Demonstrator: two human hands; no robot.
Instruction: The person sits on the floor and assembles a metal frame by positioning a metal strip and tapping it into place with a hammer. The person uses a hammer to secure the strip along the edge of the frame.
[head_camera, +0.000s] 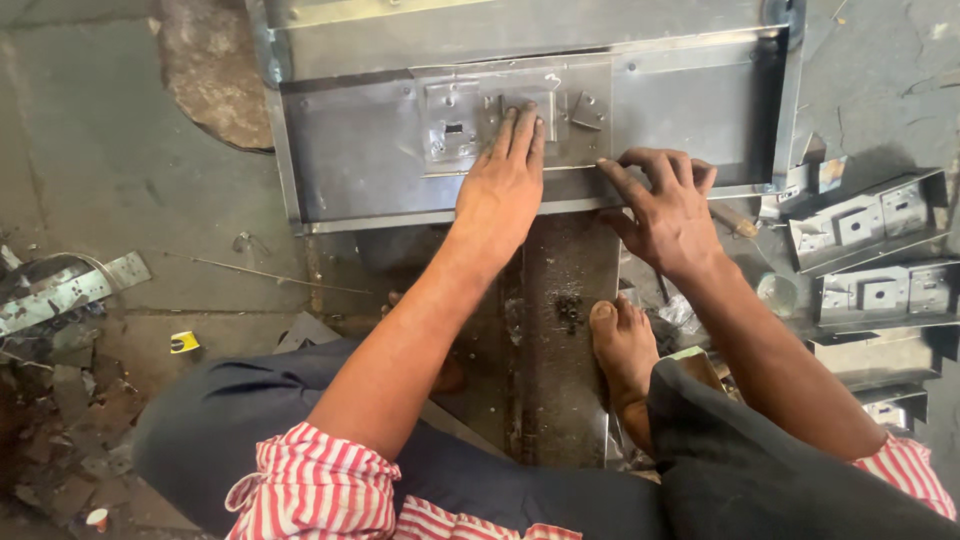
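Note:
A long shiny sheet-metal tray (690, 110) lies across the floor in front of me. A smaller metal plate (455, 125) with stamped brackets and a square hole rests flat inside it. My left hand (505, 180) presses down on that plate, fingers stretched forward over a small bracket. My right hand (665, 205) sits at the tray's near edge, fingertips spread on the metal to the right of the plate. Neither hand holds a tool. My bare foot (622, 345) rests on a dark metal bar (560, 300) below the tray.
Several folded metal brackets (870, 250) are stacked at the right. A bent metal strip (60, 290) and scrap lie at the left, with a small yellow piece (184, 342) on the concrete floor. A worn round patch (210, 70) shows behind the tray.

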